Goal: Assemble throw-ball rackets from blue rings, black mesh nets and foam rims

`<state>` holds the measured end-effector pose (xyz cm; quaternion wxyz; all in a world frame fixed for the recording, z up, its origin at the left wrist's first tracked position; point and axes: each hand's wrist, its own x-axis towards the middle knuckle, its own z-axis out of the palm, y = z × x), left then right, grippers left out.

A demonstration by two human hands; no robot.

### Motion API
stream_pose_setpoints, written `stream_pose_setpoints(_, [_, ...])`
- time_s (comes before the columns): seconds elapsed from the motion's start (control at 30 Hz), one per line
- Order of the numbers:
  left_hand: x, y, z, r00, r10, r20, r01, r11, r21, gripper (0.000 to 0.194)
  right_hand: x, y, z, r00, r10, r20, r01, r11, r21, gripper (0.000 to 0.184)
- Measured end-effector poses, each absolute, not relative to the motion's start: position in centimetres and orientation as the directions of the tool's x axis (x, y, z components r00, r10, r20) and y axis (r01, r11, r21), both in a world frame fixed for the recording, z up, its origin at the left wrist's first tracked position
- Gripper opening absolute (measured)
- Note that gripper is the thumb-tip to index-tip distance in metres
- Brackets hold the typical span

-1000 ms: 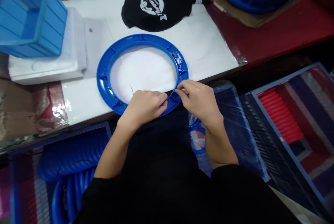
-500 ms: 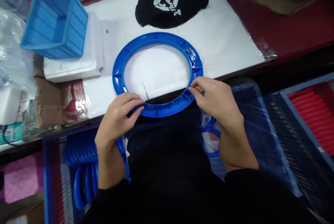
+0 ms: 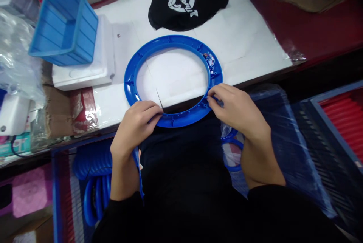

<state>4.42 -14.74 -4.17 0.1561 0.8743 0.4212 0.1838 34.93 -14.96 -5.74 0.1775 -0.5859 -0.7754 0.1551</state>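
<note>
The left hand [image 3: 138,124] is pinching the near rim of the ring [image 3: 185,119]; the right hand [image 3: 238,109] is curling narrowly at its near right, fingertips hiding what they're gripping, if anything. The ring is lying just beyond both, overhanging the desk [image 3: 317,39], showing no clear long axis; parts [image 3: 209,61] at its right are looking unclear.

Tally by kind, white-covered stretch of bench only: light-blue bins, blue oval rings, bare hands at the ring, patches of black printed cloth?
Light-blue bin: 1
Blue oval ring: 1
Hands: 2 (left hand, right hand)
Black printed cloth: 1 patch; can't tell if single piece
Total: 5
</note>
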Motion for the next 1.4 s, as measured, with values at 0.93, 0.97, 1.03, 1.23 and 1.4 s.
stream_pose_setpoints(0.93, [9.2,-15.8,-3.1,0.531,0.846,0.039,0.799,-0.515,0.31,0.023,34.5,-15.0,-5.7,-0.236,0.97,0.061,0.856,0.237,-0.46,0.014])
stream_pose_setpoints(0.97, [9.3,-15.9,-3.1,0.532,0.846,0.043,0.8,-0.519,0.3,0.023,34.5,-15.0,-5.8,-0.235,0.97,0.057,0.853,0.234,-0.466,0.014])
stream_pose_setpoints(1.03, [9.3,-16.0,-3.2,0.534,0.844,0.049,0.803,-0.525,0.283,0.023,34.5,-15.0,-5.7,-0.233,0.971,0.047,0.851,0.227,-0.473,0.013])
stream_pose_setpoints(1.23, [8.8,-16.0,-3.4,0.535,0.843,0.056,0.786,-0.521,0.333,0.021,34.5,-14.9,-5.5,-0.235,0.971,0.04,0.848,0.225,-0.48,0.014])
stream_pose_setpoints(1.4, [8.2,-15.7,-3.6,0.538,0.84,0.066,0.744,-0.51,0.432,0.02,34.5,-14.9,-5.4,-0.229,0.971,0.069,0.841,0.233,-0.489,0.015])
